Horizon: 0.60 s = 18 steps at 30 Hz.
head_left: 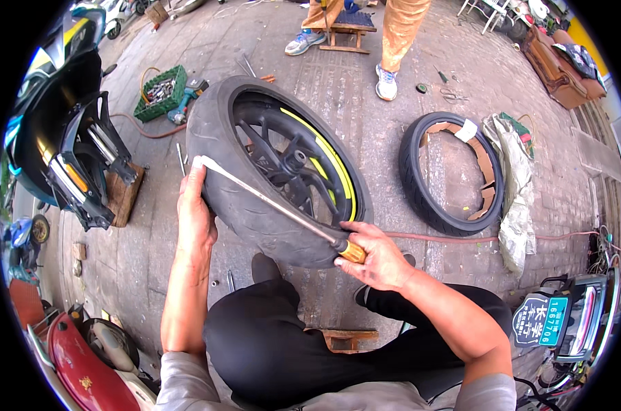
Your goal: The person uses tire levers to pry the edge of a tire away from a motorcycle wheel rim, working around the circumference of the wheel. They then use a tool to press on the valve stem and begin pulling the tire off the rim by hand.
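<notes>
A black motorcycle wheel (317, 179) with yellow rim stripes and a fitted tyre (249, 217) stands tilted in front of me. My left hand (195, 209) grips the tyre's left side, fingertips beside the flat tip of a long metal tyre lever (266, 202). My right hand (374, 257) is closed around the lever's yellow handle (352, 251), at the tyre's lower right edge. The shaft lies diagonally across the sidewall. My legs in black trousers are below, partly behind my arms.
Another tyre (420, 205) with torn cardboard lies right, beside crumpled plastic (512, 226) and a hose (461, 238). A green tool crate (146, 106), drill (180, 109), motorcycle front part (84, 171) and red scooter (84, 370) are left. Another person's legs (397, 34) stand ahead; a brown sofa (548, 72) is back right.
</notes>
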Tool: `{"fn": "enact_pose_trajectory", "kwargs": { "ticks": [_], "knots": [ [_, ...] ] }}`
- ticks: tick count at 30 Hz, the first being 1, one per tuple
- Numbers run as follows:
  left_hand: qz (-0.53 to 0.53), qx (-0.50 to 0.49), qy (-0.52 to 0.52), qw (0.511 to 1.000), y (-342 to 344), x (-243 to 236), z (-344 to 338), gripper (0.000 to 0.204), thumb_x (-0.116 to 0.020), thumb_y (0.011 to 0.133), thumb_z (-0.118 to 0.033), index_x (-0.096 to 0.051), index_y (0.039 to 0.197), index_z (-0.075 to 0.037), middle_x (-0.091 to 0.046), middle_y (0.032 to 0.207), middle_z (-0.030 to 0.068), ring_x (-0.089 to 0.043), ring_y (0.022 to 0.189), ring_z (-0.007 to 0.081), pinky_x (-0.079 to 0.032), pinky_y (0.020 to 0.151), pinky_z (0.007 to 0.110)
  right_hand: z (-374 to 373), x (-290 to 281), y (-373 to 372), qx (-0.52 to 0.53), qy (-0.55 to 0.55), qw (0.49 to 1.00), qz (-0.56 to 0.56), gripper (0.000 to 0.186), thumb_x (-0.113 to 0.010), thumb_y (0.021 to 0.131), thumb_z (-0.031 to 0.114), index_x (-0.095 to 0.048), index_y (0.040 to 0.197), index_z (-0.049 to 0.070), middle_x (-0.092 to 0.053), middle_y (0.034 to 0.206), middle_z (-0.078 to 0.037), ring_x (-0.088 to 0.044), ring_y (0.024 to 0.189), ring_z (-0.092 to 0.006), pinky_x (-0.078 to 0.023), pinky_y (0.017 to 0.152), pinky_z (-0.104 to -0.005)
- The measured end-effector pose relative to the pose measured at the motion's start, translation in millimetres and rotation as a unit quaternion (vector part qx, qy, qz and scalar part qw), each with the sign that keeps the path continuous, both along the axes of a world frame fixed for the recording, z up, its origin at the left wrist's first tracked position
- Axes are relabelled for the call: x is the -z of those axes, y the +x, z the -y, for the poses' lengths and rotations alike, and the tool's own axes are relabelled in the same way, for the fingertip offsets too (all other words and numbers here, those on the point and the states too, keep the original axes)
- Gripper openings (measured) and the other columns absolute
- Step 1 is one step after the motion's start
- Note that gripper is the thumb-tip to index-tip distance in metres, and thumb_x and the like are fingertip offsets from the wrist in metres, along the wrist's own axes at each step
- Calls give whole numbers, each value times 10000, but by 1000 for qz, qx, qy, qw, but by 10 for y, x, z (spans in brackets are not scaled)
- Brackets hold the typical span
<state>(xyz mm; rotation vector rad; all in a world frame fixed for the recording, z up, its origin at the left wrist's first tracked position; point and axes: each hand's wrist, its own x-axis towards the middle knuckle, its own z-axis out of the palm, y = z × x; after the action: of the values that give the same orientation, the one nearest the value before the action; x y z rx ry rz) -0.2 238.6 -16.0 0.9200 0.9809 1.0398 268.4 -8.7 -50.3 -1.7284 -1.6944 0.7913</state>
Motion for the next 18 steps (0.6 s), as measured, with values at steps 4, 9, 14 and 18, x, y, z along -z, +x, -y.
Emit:
{"fn": "enact_pose_trajectory", "kwargs": {
  "ticks": [4, 9, 14, 18],
  "knots": [
    [-170, 122, 100, 973, 476, -826, 73, 789, -700, 1055, -533, -554, 1508, 96, -686, 1390, 192, -657, 1249, 253, -469, 1139, 381, 284, 30, -331, 15, -3, 984, -177, 430, -843, 1006, 256, -690, 1304, -12, -665, 1385, -201, -676, 1272, -357, -540, 1094, -422],
    [-337, 200, 204, 897, 980, -1120, 500, 1064, -698, 954, -762, -490, 1449, 157, -705, 1285, 365, -739, 1199, 380, -561, 1043, 431, 501, -343, -663, 163, 62, 916, -362, 289, -805, 1049, 215, -681, 1186, -7, -665, 1371, -159, -633, 1302, -258, -484, 1128, -399],
    [-350, 217, 214, 886, 1327, -1007, 848, 995, -615, 1016, -741, -467, 1538, 93, -670, 1419, 345, -659, 1362, 433, -481, 1160, 465, 321, -691, -453, 197, 155, 836, -487, 224, -766, 1087, 248, -604, 1132, 99, -552, 985, 64, -533, 925, -42, -443, 865, -245],
    [-245, 252, 229, 908, 1494, -663, 772, 760, -510, 1113, -640, -582, 1490, 16, -728, 1361, 253, -695, 1274, 396, -487, 1125, 440, 461, -827, -467, 287, 157, 803, -499, 183, -767, 1082, 177, -594, 1083, 118, -535, 933, 73, -500, 828, -39, -416, 743, -241]
  ]
}}
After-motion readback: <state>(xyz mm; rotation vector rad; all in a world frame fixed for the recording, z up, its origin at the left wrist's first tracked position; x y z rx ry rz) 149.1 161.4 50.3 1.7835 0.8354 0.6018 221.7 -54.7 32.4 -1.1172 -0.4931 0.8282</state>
